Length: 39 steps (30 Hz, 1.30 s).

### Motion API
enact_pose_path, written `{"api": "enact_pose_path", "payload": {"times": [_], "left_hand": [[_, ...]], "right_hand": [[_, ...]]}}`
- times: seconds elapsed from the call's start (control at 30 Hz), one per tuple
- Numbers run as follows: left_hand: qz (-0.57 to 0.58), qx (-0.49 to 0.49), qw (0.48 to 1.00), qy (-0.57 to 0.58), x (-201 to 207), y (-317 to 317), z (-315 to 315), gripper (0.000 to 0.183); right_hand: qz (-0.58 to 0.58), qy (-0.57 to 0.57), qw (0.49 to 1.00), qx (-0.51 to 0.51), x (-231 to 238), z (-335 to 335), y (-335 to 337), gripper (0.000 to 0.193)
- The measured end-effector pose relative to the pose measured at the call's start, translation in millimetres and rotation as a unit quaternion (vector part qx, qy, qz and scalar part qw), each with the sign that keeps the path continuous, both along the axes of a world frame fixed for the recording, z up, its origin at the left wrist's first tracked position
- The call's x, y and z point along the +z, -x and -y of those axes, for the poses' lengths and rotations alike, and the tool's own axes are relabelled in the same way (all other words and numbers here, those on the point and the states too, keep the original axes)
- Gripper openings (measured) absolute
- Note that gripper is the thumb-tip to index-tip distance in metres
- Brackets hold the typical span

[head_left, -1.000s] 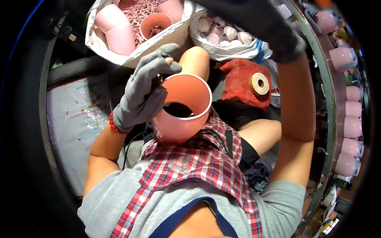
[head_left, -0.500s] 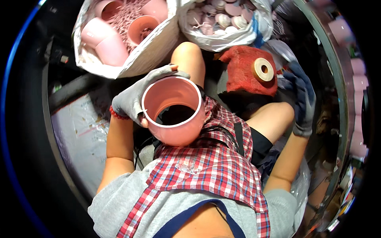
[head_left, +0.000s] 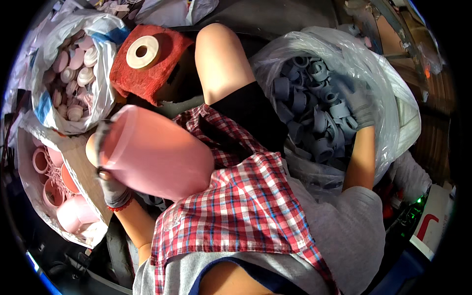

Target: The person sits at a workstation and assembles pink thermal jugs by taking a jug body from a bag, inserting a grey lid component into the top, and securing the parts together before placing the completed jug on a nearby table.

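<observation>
A pink plastic pot (head_left: 160, 160), tilted with its rim toward the left, is gripped by my left hand (head_left: 115, 191) in a grey glove. The fingers wrap around the rim end; the pot's body lies over my checked apron. My gloved right hand (head_left: 360, 104) is inside a clear plastic bag (head_left: 388, 73), over a heap of grey-blue ring-shaped plastic parts (head_left: 322, 118). Its fingers are smeared by motion, so whether they hold a part does not show.
Ahead stands a block covered in red cloth (head_left: 120, 78) with a cream tape roll (head_left: 143, 52) on it. At left are a white bag (head_left: 105, 34) of pink knobbed pieces and another sack (head_left: 88, 152) with pink pots and shreds. A metal frame (head_left: 403, 37) stands far right.
My view has swung to the right, bringing the bag of grey-blue parts into sight. My right hand is now in that bag. The pot has tipped over sideways in my left hand.
</observation>
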<state>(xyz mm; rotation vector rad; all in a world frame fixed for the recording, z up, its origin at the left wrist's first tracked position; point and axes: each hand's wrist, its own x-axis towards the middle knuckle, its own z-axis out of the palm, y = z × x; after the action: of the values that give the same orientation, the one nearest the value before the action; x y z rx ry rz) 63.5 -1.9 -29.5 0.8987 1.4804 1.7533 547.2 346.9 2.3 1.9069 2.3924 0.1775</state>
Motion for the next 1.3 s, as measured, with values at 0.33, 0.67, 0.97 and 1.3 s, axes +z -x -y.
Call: {"api": "enact_pose_path", "payload": {"times": [0.33, 0.67, 0.97, 1.3], "left_hand": [[0.047, -0.07, 0.995, 0.047, 22.7, -38.0, -13.7, 0.106], [0.041, -0.043, 0.998, 0.035, 43.0, -41.6, 14.2, 0.114], [-0.006, -0.03, 0.995, -0.093, 57.8, -47.3, -10.1, 0.131], [-0.069, 0.003, 0.995, -0.076, 56.9, -34.1, 8.4, 0.13]], "right_hand": [[0.091, 0.292, 0.952, -0.014, -120.2, 24.5, -53.0, 0.06], [0.207, 0.234, 0.95, 0.009, -254.6, -6.0, -67.3, 0.064], [0.078, 0.304, 0.949, 0.0, -248.2, -16.2, -97.7, 0.054], [-0.688, 0.354, 0.599, -0.208, -139.7, -1.0, -92.8, 0.044]]}}
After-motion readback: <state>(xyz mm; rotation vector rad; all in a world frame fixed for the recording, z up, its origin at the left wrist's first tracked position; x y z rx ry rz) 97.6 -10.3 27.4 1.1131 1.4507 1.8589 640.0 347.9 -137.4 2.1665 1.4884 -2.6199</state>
